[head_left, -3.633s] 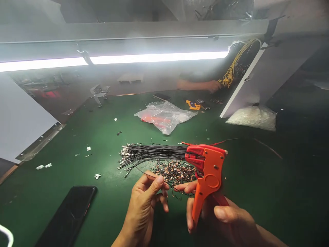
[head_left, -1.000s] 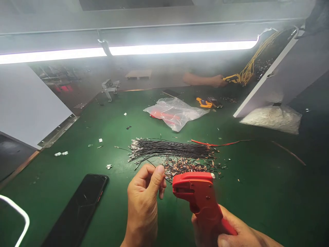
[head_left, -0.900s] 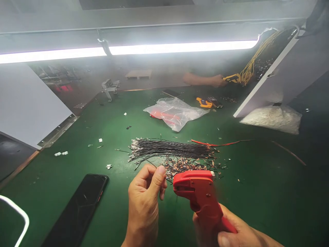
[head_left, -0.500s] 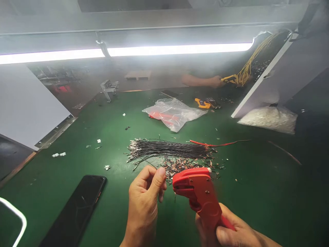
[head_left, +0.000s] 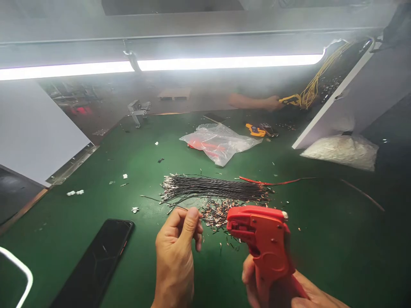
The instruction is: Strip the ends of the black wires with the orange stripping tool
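My left hand is closed in a pinch on a thin black wire that trails left over the green mat. My right hand grips the handles of a red wire stripper, whose jaws point left toward the pinched wire, a short gap away. Just beyond both hands lies a bundle of black wires with metal terminals at the left end. A heap of copper-coloured stripped ends sits in front of it. A red wire runs off to the right.
A black phone lies at the near left. Farther back are a clear plastic bag, a yellow tool and a white bag of small parts. Another person's hand works at yellow wires at the far side.
The stripper has drawn right, away from my left hand's pinch, and tilted more upright. The wire in my left hand now lies further left. More stripped ends lie below the jaws.
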Demonstrator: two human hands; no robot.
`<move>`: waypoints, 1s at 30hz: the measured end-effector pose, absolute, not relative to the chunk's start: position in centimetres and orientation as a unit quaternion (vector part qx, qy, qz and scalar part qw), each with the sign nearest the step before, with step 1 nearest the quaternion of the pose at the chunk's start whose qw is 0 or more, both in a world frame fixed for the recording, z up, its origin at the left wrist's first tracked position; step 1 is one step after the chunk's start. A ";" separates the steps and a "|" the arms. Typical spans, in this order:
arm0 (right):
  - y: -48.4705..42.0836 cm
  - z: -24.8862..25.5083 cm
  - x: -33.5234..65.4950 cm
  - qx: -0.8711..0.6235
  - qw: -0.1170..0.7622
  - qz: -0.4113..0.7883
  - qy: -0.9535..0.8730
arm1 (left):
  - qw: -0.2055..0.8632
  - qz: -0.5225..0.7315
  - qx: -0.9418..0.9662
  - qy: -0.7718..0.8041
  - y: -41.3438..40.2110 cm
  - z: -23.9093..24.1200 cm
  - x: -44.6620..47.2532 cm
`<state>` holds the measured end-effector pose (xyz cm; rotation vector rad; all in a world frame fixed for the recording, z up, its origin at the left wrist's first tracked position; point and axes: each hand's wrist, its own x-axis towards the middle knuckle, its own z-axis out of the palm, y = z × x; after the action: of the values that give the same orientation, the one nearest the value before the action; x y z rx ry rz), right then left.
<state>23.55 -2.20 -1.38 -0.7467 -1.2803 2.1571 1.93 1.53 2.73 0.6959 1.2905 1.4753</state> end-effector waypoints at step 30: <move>-2.0 -4.1 24.2 -0.202 0.291 0.863 -0.361 | 0.318 0.626 0.464 0.541 0.2 2.3 2.3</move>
<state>24.24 -1.96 -4.06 -0.5388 -0.9616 2.3017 2.26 0.23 2.34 1.2201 1.4230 1.6458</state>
